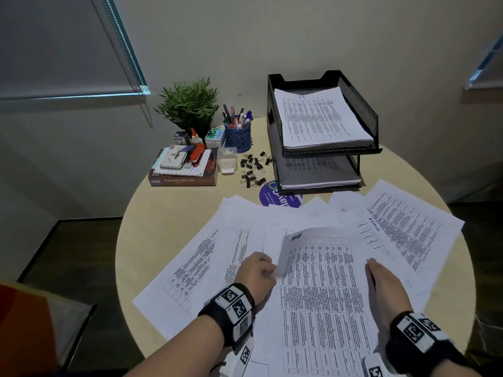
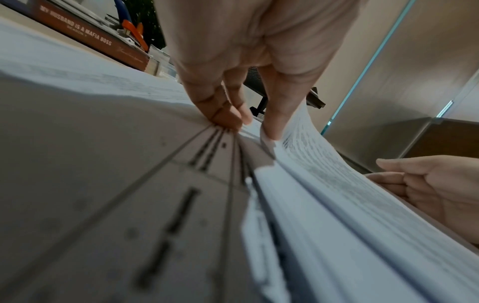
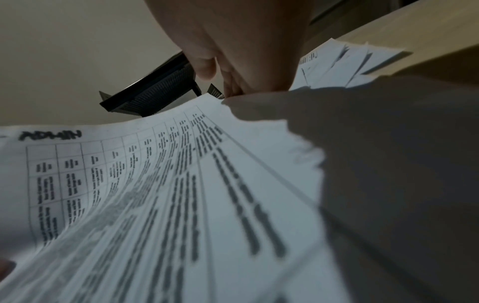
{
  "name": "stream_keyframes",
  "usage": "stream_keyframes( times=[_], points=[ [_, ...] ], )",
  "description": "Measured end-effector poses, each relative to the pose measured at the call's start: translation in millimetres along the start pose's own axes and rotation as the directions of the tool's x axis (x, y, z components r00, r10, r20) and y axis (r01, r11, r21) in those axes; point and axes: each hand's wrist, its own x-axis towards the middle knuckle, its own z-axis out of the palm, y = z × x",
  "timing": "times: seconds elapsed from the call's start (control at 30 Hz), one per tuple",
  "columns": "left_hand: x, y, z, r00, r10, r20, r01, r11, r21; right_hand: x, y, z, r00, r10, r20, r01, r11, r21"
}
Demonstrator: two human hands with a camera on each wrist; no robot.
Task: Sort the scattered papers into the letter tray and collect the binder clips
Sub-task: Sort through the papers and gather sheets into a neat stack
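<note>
Round surface (image 1: 152, 213), near half covered by scattered papers (image 1: 217, 240) reaching its near and right edges. Left hand (image 1: 257, 270) pinches the lifted left edge of the top ADMIN sheet (image 1: 321, 281), long axis running away from the person; right hand (image 1: 383, 281) rests flat, fingers straight. Letter tray (image 1: 362, 110) stands beyond, binder clips (image 1: 251, 167) just left; bare surface lies at far left.

Book spine (image 2: 77, 30): "MY HUSBAND IS A MAFIA BOSS".
</note>
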Motion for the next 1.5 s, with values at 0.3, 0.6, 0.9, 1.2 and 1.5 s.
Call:
stream_keyframes(
  times=[0.3, 0.6, 0.9, 1.2, 1.5],
  points=[
    [5.6, 5.3, 1.5, 0.984, -0.177, -0.003, 0.172, 0.962, -0.213, 2.6, -3.3, 3.6, 0.994, -0.01, 0.106, 0.026, 0.987, -0.156],
    [9.4, 17.1, 17.6, 0.949, -0.294, -0.116, 0.301, 0.953, 0.045, 30.5, -31.8, -28.4, 0.959, -0.179, -0.222, -0.028, 0.716, -0.698],
    [16.1, 23.8, 12.8, 0.933, -0.349, -0.088, 0.354, 0.934, 0.053, 63.7, -52.2, -60.8, 0.996, 0.002, -0.087, -0.051, 0.82, -0.57],
    [18.4, 20.6, 7.5, 0.901, -0.423, -0.099, 0.412, 0.904, -0.116, 70.3, -84.6, -92.8, 0.988, -0.09, -0.126, 0.022, 0.888, -0.46],
    [19.1, 20.0, 3.4, 0.899, -0.415, -0.142, 0.39, 0.904, -0.173, 91.5, -132.4, -178.8, 0.927, -0.321, -0.195, 0.162, 0.809, -0.564]
  ],
)
